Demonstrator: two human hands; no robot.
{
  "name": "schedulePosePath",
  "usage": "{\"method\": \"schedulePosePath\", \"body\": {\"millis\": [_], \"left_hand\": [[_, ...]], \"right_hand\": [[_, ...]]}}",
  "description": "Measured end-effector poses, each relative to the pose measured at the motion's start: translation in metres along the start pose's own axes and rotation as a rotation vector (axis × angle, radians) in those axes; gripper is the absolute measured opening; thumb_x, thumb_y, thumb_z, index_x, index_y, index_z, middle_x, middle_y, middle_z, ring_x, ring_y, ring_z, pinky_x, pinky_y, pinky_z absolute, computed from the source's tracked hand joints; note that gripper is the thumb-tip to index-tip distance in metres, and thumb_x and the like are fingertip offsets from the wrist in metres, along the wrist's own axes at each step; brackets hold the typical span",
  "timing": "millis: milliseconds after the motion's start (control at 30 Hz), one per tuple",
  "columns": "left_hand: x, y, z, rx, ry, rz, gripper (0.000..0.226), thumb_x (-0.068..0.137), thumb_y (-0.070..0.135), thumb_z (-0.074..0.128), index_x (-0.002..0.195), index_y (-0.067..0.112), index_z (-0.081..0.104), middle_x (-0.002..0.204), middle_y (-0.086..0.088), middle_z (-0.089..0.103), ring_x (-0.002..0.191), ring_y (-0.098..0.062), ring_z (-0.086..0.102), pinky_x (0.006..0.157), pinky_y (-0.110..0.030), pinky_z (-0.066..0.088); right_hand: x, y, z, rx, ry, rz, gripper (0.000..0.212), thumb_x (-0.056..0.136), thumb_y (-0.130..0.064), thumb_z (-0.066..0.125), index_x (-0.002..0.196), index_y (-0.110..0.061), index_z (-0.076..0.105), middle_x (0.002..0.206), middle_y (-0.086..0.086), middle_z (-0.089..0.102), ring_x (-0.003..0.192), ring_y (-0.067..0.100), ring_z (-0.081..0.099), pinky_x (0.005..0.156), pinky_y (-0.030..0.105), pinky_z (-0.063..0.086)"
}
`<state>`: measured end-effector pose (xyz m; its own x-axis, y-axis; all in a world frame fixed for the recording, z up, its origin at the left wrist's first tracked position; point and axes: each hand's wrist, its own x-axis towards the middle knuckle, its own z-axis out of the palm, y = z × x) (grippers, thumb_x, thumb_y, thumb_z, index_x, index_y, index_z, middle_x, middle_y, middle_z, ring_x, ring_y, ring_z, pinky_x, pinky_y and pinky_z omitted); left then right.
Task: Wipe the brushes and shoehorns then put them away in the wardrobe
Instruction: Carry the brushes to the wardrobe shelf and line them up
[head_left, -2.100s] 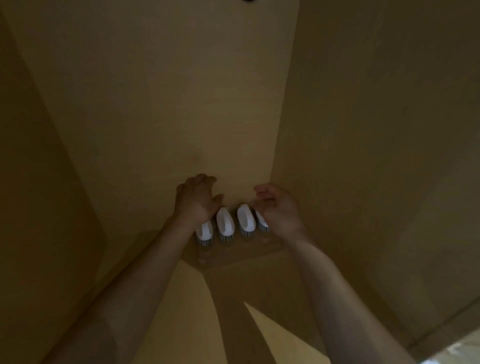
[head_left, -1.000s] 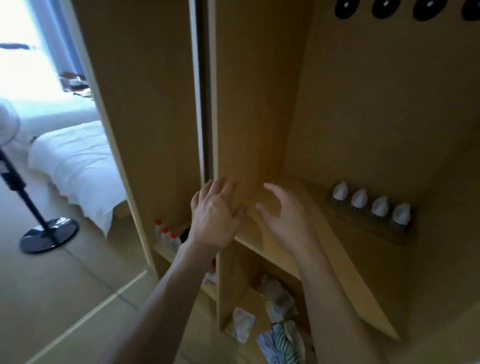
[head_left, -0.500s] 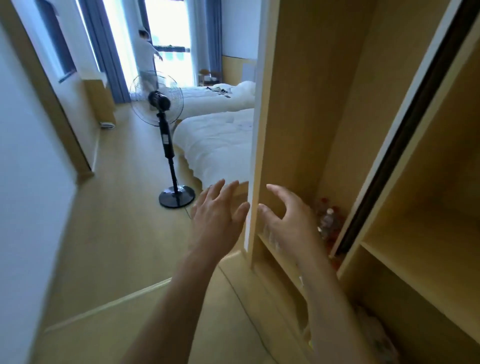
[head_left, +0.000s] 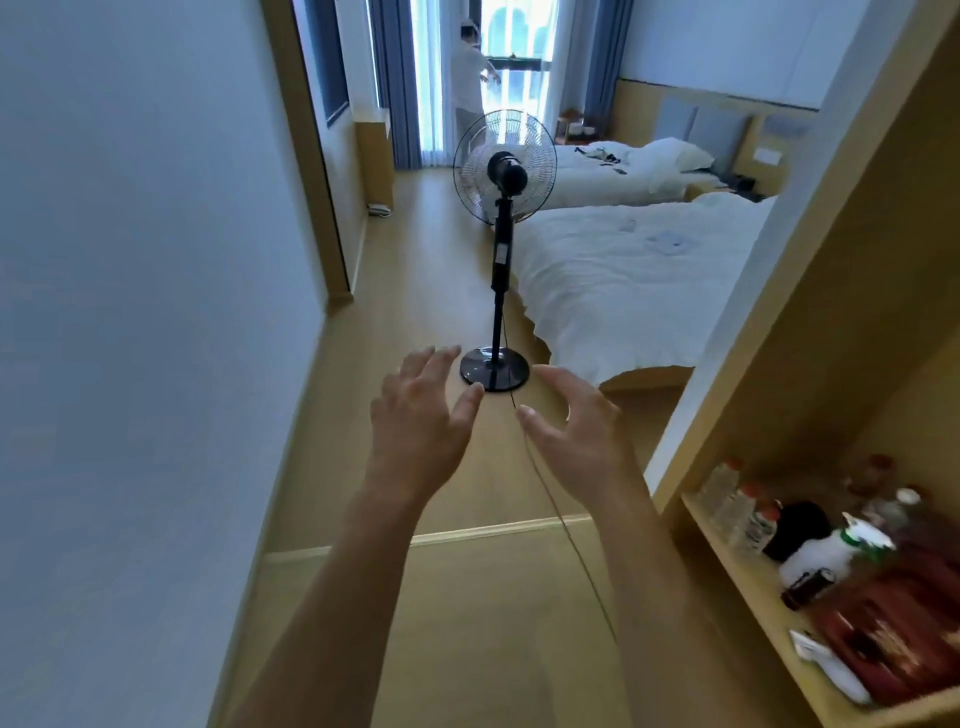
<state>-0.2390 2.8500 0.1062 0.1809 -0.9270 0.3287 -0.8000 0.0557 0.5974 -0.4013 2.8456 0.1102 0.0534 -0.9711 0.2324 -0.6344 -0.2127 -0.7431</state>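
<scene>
My left hand (head_left: 421, 421) and right hand (head_left: 576, 441) out in front, side by side, fingers spread loose, holding nothing; no brush or shoehorn in sight, so which way they lie from my fingers and their long axis: cannot tell; wardrobe (head_left: 852, 291) at my right, right hand nearer it; its low shelf (head_left: 737, 566) crowded with bottles (head_left: 748, 514); ahead, fan (head_left: 501, 176) stands on floor beside bed (head_left: 623, 270), its cord (head_left: 566, 535) trailing between my forearms; person (head_left: 470, 78) far off by window
</scene>
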Motion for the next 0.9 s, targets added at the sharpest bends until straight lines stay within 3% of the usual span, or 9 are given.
{"method": "schedulePosePath", "body": {"millis": [367,700,900], "left_hand": [[0.107,-0.091,0.008,0.133,0.034,-0.178,0.057,0.093,0.045,0.057,0.145,0.030,0.040,0.155,-0.001,0.036,0.141,-0.025,0.034,0.112,-0.044,0.029],[0.296,-0.133,0.045,0.268,0.068,-0.258,0.060,0.095,0.050,0.050,0.149,0.032,0.033,0.158,-0.001,0.031,0.146,-0.022,0.026,0.116,-0.041,0.022],[0.386,-0.156,0.077,0.248,0.061,-0.278,0.058,0.095,0.050,0.048,0.149,0.034,0.033,0.158,0.000,0.031,0.146,-0.022,0.025,0.116,-0.043,0.023]], "right_hand": [[0.131,-0.010,0.099,-0.008,-0.147,-0.053,0.051,0.093,-0.034,0.067,0.141,-0.027,0.053,0.144,-0.001,0.055,0.135,0.017,0.047,0.111,0.034,0.038],[0.330,0.003,0.158,-0.063,-0.294,-0.095,0.055,0.095,-0.038,0.062,0.147,-0.027,0.046,0.156,-0.001,0.040,0.147,0.017,0.028,0.121,0.045,0.024],[0.426,0.010,0.186,-0.051,-0.339,-0.082,0.053,0.095,-0.040,0.061,0.145,-0.028,0.047,0.151,-0.001,0.047,0.140,0.020,0.039,0.117,0.046,0.030]]}}
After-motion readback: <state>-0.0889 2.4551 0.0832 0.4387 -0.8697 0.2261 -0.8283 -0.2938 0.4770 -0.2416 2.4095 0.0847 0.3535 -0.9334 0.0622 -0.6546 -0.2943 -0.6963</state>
